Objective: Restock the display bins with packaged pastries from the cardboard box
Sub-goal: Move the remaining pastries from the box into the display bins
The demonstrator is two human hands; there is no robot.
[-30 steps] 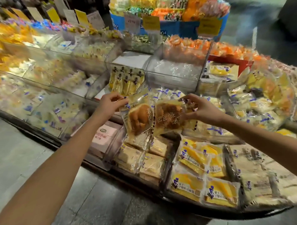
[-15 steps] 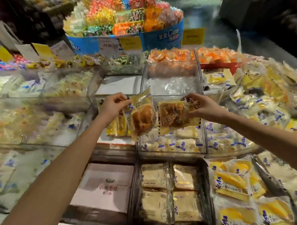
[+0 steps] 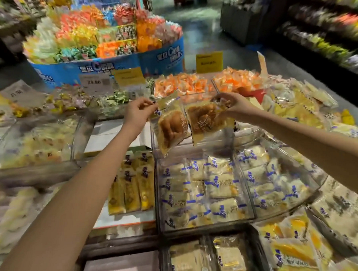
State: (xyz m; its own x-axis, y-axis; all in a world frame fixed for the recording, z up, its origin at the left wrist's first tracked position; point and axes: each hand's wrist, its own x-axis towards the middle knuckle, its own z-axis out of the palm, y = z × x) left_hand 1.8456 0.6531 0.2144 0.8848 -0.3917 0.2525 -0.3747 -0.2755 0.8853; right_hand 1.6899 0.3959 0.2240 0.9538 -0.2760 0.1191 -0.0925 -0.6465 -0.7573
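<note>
White tag (image 3: 95, 82) reads 23.90; left hand (image 3: 136, 113) pinches one pastry (image 3: 171, 128), right hand (image 3: 235, 105) another pastry (image 3: 204, 119).

Left hand (image 3: 137, 113): pinches the top corner of the left pastry packet (image 3: 170, 125), which hangs at its 4 o'clock.
Right hand (image 3: 236, 105): pinches the top of the right pastry packet (image 3: 206, 120), which hangs at its 8 o'clock.
Packets: side by side, just apart, in the air above the display bins.
Filled bin (image 3: 197, 228): at 6 o'clock from the packets, with flat packs stacked in it.
Stick packs (image 3: 131, 187): at 7 o'clock, in the compartment left of that bin.
Small wrapped packs (image 3: 180, 85): at 12 o'clock, behind the hands.
Price sign (image 3: 209, 62): at 12 o'clock, behind those packs.
Round candy stand (image 3: 110, 64): at 11 o'clock, behind the bins.
Shelves (image 3: 322, 33): at 2 o'clock, across the aisle.
</note>
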